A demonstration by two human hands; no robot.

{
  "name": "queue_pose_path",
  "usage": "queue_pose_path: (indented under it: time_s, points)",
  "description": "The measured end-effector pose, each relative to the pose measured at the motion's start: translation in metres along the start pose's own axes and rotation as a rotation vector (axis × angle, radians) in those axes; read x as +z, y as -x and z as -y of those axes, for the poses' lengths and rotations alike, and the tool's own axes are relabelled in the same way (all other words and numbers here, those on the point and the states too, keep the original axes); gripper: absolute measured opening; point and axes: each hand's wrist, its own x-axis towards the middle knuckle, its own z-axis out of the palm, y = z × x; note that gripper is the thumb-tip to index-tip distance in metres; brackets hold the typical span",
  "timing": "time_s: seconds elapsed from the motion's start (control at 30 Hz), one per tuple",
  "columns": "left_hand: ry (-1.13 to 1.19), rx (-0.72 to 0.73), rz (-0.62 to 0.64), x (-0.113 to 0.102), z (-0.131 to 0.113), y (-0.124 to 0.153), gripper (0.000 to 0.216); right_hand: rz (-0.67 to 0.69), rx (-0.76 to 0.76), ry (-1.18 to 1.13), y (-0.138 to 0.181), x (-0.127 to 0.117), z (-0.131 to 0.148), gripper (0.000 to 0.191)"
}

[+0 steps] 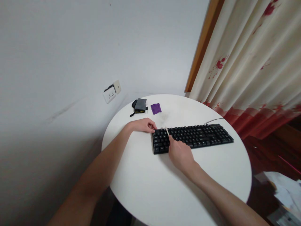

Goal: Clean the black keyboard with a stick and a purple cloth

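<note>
Keyboard (199,135) lies long and black, right hand (180,153) clamped on a pale stick (167,131), grip of left hand (145,124) unclear

I am working in what looks like a home: a cream, red-flowered fabric curtain (235,75) is hanging beside a brown wooden frame (204,44), and a white rectangular wall socket (109,94) is showing near my round white table (145,182).

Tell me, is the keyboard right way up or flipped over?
Right way up: the keyboard rests on the white table with its keys facing upward.
</note>
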Motion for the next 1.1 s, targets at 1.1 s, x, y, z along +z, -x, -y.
queue_pose_path:
  time_s: [1.1]
  points:
    - [-0.046,-0.013,-0.006,0.0,-0.004,0.001,0.029,0.075,0.026,0.083,0.07,0.008,-0.05,0.054]
